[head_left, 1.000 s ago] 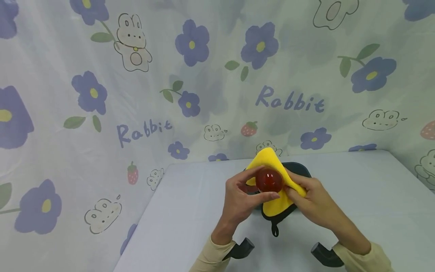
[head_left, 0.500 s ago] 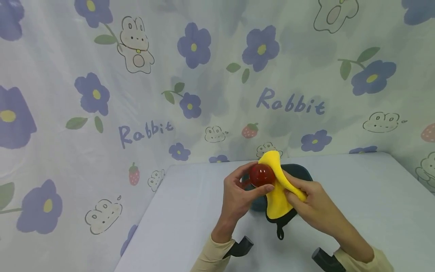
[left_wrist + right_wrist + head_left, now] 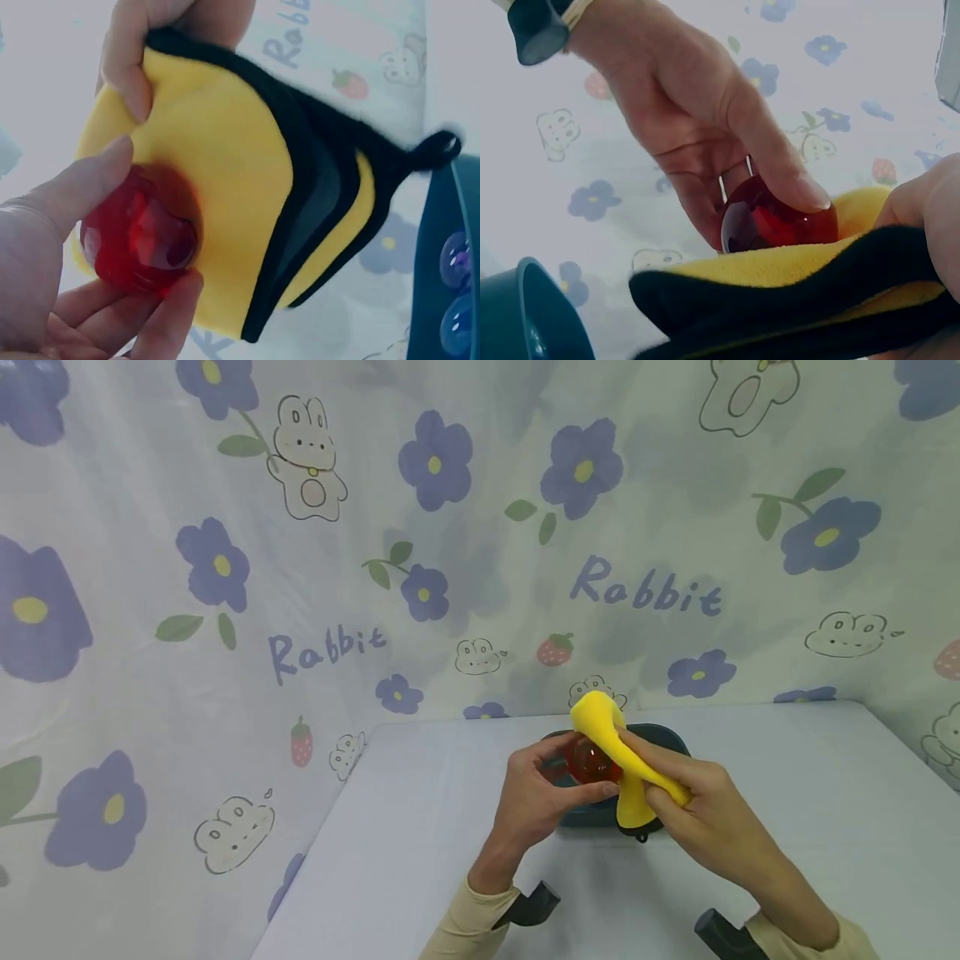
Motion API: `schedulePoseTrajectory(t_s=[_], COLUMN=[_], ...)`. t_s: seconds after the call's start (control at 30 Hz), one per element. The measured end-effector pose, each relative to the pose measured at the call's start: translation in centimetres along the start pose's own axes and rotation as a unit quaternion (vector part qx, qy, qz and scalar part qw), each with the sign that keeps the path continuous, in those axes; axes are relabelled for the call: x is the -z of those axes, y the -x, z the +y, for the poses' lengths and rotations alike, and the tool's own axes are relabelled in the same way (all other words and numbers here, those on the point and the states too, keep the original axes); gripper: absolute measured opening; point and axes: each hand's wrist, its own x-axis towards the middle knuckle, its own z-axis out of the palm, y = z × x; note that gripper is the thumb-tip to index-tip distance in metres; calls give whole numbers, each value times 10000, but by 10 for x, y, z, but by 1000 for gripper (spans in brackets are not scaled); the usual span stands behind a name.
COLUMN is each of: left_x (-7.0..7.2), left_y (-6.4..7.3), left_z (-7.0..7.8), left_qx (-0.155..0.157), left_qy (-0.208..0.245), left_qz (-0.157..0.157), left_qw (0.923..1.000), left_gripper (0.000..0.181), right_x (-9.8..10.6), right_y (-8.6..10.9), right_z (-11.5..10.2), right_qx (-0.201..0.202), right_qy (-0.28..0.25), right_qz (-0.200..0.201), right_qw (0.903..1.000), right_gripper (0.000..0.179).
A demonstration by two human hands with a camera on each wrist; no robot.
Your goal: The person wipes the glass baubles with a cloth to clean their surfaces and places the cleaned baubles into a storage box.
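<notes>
A clear red ball [image 3: 587, 762], glossy and see-through, is held between the thumb and fingers of my left hand [image 3: 528, 793]. My right hand [image 3: 708, 810] pinches a folded yellow cloth [image 3: 633, 764] with black edging and a hanging loop. In the left wrist view the cloth [image 3: 225, 142] lies against the far side of the ball [image 3: 142, 232]. From the right wrist, the ball [image 3: 772, 221] shows just above the cloth's yellow face, touching it. Part of the ball is hidden by the cloth in the head view.
Behind and below the hands, a dark teal basin [image 3: 660, 737] stands on the white table [image 3: 420, 810]. Purple and blue clear balls [image 3: 456, 326] lie inside it. A curtain printed with flowers and rabbits [image 3: 480, 568] hangs behind the table.
The cloth has swung from behind the ball to its right side and partly over its front, its lower corner rising. The left hand first shifted slightly left, then back right, still holding the ball.
</notes>
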Motion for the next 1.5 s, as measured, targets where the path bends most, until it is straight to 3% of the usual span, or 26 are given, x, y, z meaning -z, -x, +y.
schedulePoseTrajectory(t_s=[0.27, 0.37, 0.67, 0.97, 1.37, 1.5], left_x=[-3, -3, -4, -4, -6, -5], left_y=[3, 4, 7, 9, 8, 6], left_z=[1, 3, 8, 10, 10, 8], left_qx=[23, -39, -166, -720, -815, -932], left_qy=[-147, -142, -207, -281, -72, 297], left_qz=[-371, -492, -620, -266, 139, 233], left_qw=[9992, 9987, 9977, 9967, 9965, 9949], left_gripper=[38, 42, 56, 58, 58, 58], right_x=[-2, -1, 1, -1, -2, -2], right_y=[-3, -4, -5, -3, -1, -1], right_z=[6, 10, 17, 19, 12, 9], right_qx=[541, 652, 125, -68, -558, -674], right_qy=[150, 225, 24, -522, -351, -413], right_qz=[-72, -92, -334, -334, -469, -539], right_qw=[9984, 9976, 9994, 9981, 9967, 9954], right_gripper=[74, 74, 65, 54, 50, 50])
